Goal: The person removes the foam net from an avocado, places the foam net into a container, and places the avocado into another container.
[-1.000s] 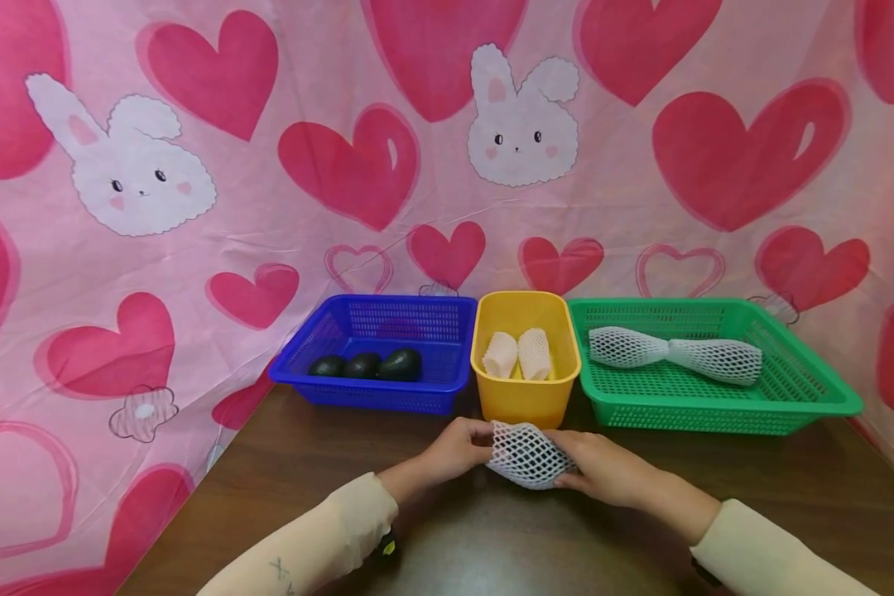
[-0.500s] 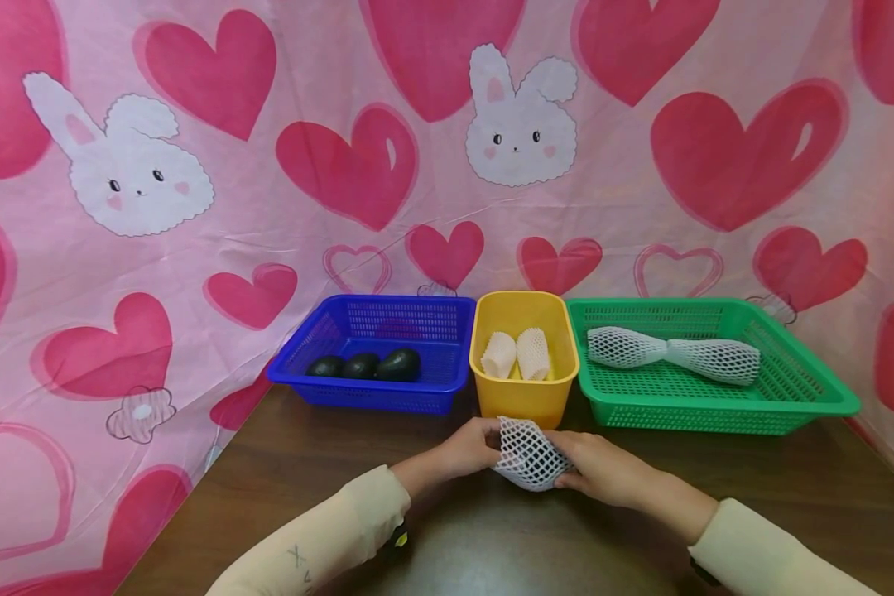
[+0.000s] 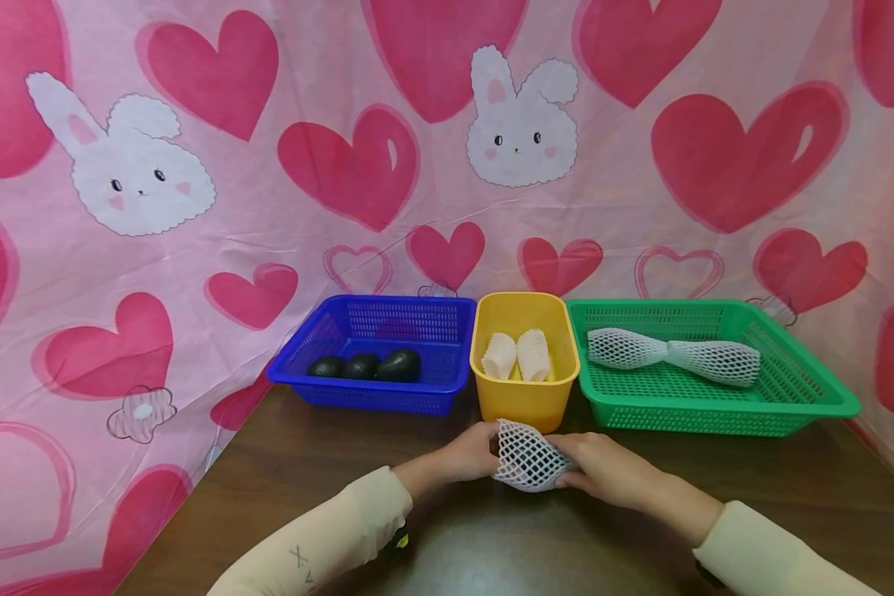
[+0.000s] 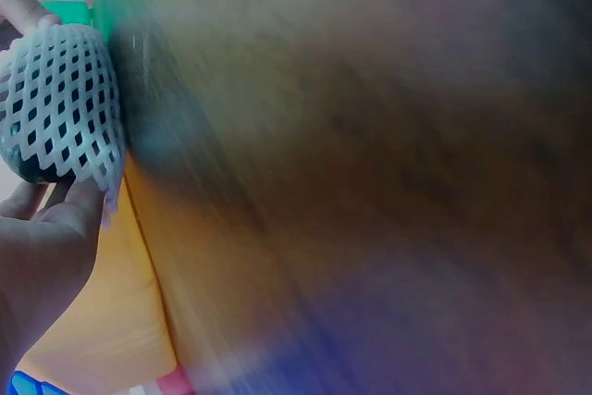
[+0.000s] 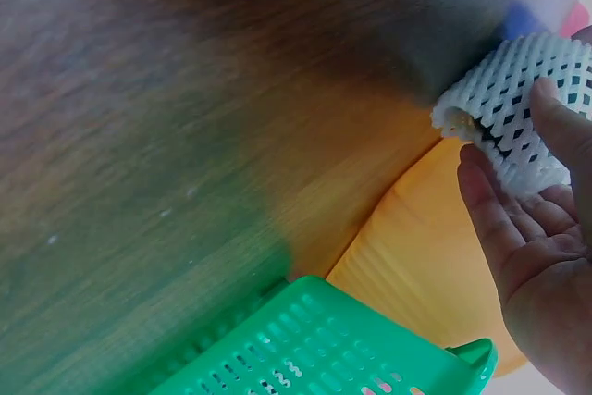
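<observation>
A white foam net sleeve [image 3: 531,458] with a dark avocado [image 4: 37,169] inside it is between both hands, just above the table. At its left end my left hand [image 3: 471,452] grips the sleeve's edge, the fingers meeting the avocado in the left wrist view. My right hand [image 3: 603,468] holds the other end; in the right wrist view its thumb lies on the netting and the fingers are underneath. Several avocados [image 3: 362,365] sit in the blue basket [image 3: 387,399]. Two netted items [image 3: 626,348] lie end to end in the green basket [image 3: 715,418].
Right behind the hands stands a yellow bin [image 3: 525,406] containing two foam sleeves [image 3: 534,356]. It sits between the blue and green baskets on the brown table [image 3: 328,463]. A pink heart-print cloth [image 3: 432,165] hangs behind them.
My left hand has shifted slightly to the right, and the sleeve's left end has moved with it. The right hand stays nearly still. Basket contents look the same.
</observation>
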